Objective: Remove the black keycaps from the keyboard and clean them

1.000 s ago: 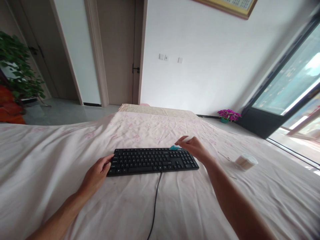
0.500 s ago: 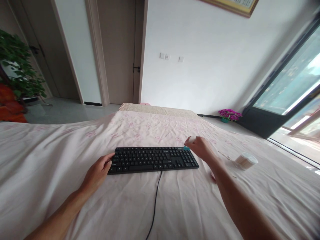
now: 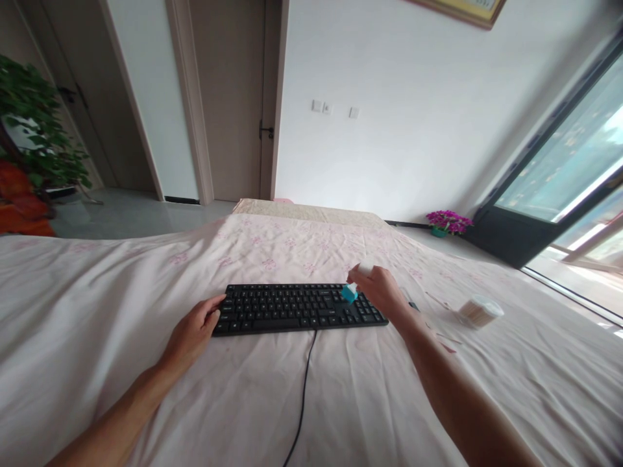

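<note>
No lettering can be read anywhere in the room. The keys of the black keyboard (image 3: 299, 307) on the bed carry pale marks too small to make out, and the writing in the gold-framed picture (image 3: 467, 8) high on the wall is blurred.

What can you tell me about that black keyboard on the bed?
The keyboard is a black, full-size model that looks like plastic, with rows of keys and a number pad at its right end. It lies flat on a pale pink sheet, and a thin black cable runs from its near edge toward the camera. The left hand touches its left end. The right hand holds a small teal and white tool over the right-hand keys.
</note>
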Available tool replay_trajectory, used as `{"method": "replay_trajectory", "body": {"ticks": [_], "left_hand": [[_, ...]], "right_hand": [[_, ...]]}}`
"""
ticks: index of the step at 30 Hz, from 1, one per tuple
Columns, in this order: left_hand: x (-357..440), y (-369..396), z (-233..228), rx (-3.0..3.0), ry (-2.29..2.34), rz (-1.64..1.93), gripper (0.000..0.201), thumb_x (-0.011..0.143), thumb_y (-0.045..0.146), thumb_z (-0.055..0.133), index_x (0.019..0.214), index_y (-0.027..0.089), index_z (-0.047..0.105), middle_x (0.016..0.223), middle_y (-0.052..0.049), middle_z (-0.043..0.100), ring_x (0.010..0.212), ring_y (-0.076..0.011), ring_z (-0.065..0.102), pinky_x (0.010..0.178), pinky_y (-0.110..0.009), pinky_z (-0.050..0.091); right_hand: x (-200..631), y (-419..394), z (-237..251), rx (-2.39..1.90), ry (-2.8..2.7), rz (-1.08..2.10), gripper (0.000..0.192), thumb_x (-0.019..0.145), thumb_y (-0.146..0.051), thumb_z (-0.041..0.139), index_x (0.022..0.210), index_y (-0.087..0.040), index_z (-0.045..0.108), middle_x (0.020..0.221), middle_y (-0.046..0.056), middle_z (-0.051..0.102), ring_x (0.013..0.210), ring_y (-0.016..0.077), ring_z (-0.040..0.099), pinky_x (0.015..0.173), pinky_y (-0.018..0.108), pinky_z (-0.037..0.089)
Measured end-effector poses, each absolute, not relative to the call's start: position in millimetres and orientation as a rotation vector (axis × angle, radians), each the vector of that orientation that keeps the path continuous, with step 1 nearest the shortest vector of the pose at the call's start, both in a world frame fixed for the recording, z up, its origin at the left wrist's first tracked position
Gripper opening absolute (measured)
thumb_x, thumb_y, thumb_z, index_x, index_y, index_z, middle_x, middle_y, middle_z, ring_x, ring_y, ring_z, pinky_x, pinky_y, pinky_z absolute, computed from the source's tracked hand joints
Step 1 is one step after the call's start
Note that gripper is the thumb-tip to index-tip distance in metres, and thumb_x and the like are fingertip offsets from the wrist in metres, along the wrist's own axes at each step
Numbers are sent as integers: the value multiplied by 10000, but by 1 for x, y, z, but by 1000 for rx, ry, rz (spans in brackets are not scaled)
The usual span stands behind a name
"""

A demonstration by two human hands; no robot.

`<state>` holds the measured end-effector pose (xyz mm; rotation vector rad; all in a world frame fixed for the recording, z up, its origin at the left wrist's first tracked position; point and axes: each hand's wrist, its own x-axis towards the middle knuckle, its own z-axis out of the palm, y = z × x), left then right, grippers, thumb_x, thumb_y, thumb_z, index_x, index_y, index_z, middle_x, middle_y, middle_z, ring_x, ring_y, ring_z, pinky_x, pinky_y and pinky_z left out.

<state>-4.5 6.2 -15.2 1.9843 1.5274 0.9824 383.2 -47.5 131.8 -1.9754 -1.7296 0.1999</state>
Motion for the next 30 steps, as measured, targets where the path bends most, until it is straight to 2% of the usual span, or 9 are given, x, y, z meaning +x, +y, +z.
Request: {"method": "replay_trajectory", "body": {"ticks": [4, 11, 18, 21, 23, 25, 28, 30], "left_hand": [[-5, 6, -15, 1987, 1515, 988, 436, 871, 352, 397, 1261, 207, 527, 1269, -40, 592, 1159, -210, 554, 1018, -361, 418], [-4, 5, -14, 1990, 1534, 987, 432, 865, 340, 391, 1250, 209, 537, 1268, -29, 594, 1155, -205, 555, 1015, -352, 419], [-4, 5, -13, 1988, 1543, 979, 434, 861, 333, 393, 1253, 215, 536, 1268, -22, 594, 1165, -204, 549, 1011, -347, 420], [-3, 4, -12, 1981, 1539, 983, 439, 861, 334, 393, 1256, 206, 532, 1275, -27, 589, 1166, -204, 550, 1008, -343, 423], [-3, 4, -12, 1976, 1535, 980, 440, 864, 334, 390, 1261, 204, 527, 1275, -28, 589, 1164, -201, 549, 1006, -338, 423], [-3, 4, -11, 1976, 1535, 979, 437, 865, 331, 389, 1261, 207, 527, 1275, -26, 588, 1165, -199, 548, 1008, -336, 421], [-2, 4, -10, 1977, 1538, 989, 436, 861, 326, 388, 1255, 208, 532, 1271, -27, 588, 1162, -201, 550, 1011, -340, 419], [-2, 3, -9, 1978, 1541, 992, 439, 858, 321, 385, 1255, 205, 532, 1263, -29, 593, 1158, -201, 552, 1012, -342, 417]], "right_hand": [[377, -40, 121, -1769, -1608, 381, 344, 842, -395, 429, 825, -178, 695, 622, 8, 631, 608, 138, 593, 556, 221, 395], [377, -45, 130, -1836, -1656, 822, 438, 841, -463, 476, 615, -141, 669, 477, 32, 588, 426, 125, 544, 453, 232, 439], [340, -47, 132, -1307, -1675, 973, 345, 828, -472, 552, 829, -162, 703, 724, 37, 662, 660, 121, 592, 621, 229, 471], [321, -43, 124, -1245, -1807, 1048, 281, 808, -413, 583, 841, -163, 706, 752, 32, 659, 687, 127, 576, 612, 227, 436], [320, -42, 122, -1368, -1910, 981, 231, 786, -372, 596, 775, -168, 702, 661, 13, 624, 622, 123, 542, 551, 222, 393], [325, -41, 126, -1585, -1982, 712, 201, 765, -339, 604, 675, -175, 678, 562, -1, 563, 554, 116, 493, 504, 224, 334], [330, -43, 135, -1769, -1960, 297, 256, 754, -343, 612, 560, -176, 616, 485, -6, 485, 503, 106, 436, 479, 238, 272], [324, -44, 137, -1684, -1941, 399, 266, 777, -369, 595, 595, -177, 625, 493, -13, 482, 499, 102, 435, 473, 232, 279]]}}
